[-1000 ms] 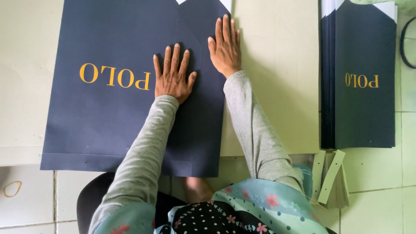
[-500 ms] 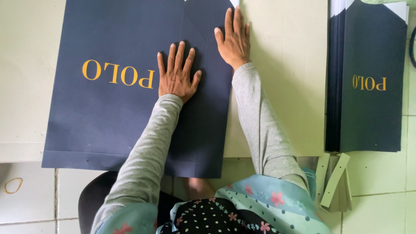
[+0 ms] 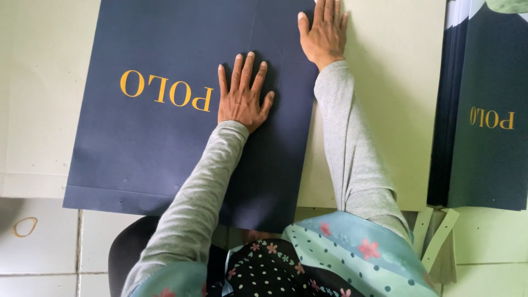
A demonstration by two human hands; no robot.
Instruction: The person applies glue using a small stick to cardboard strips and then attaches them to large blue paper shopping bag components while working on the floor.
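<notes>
A large navy blue paper sheet [image 3: 159, 137] with gold lettering lies flat on a pale cream board [image 3: 396, 110]. My left hand [image 3: 241, 96] presses flat on the middle of the sheet, fingers spread, just right of the lettering. My right hand [image 3: 323, 33] lies flat on the sheet's upper right edge, fingers together and pointing away, partly cut off by the top of the view. Both arms wear grey sleeves. Neither hand holds anything.
A stack of matching navy sheets [image 3: 487, 110] sits at the right. Folded cream card strips [image 3: 437, 231] lie below that stack. A yellow rubber band [image 3: 25, 226] rests on the white tiled floor at lower left.
My right hand has slid further away along the sheet's right edge, toward the top of the view. My left hand stays pressed in the same place on the sheet.
</notes>
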